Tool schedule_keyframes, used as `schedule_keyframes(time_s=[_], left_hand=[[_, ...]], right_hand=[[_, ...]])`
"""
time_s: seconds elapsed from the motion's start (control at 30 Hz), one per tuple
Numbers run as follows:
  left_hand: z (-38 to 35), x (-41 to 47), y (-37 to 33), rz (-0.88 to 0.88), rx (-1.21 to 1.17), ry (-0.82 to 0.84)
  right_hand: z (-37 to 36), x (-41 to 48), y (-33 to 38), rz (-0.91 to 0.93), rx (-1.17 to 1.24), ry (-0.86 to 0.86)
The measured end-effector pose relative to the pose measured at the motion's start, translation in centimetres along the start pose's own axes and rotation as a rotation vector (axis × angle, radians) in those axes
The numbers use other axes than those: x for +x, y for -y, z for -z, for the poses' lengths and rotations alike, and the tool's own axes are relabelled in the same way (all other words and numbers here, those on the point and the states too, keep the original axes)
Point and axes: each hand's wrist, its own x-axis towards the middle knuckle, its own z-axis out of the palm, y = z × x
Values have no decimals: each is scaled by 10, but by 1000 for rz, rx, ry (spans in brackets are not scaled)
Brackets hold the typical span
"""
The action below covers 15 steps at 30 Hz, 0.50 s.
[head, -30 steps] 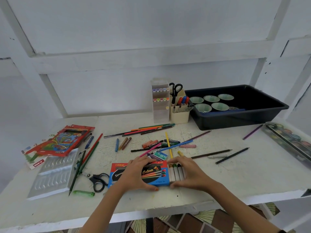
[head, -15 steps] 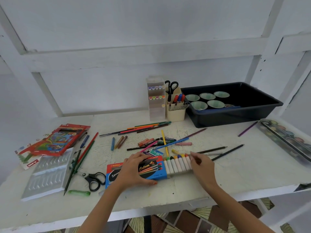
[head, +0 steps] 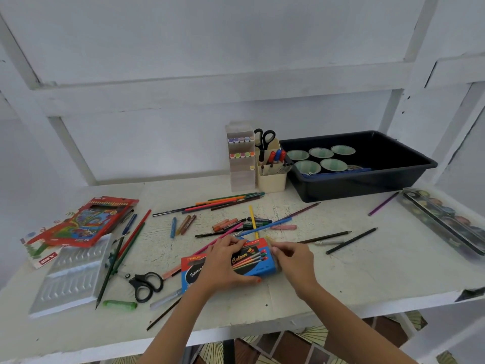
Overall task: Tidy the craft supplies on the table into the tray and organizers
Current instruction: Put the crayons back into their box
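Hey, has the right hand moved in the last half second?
Yes. The right hand moved left, toward the black scissors, and now meets the right end of the blue box.

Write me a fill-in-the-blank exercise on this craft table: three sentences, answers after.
1. The black tray holds ___ green-and-white cups.
2. The left hand grips the crayon box, and the right hand holds its ___ end.
3. The black scissors lying on the table are to the ___ of that box.
Missing words: five; right; left.
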Motion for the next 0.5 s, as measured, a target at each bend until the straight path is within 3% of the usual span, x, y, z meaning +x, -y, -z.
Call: schedule_keyframes(time_s=[0.37,0.5], left_hand=[[-15,5,-7,30,34,-14],[-9,11,-12,-18,-47,-99]], right_hand=[[-2,3,4,-132,76,-2],[9,10,12,-66,187,47]])
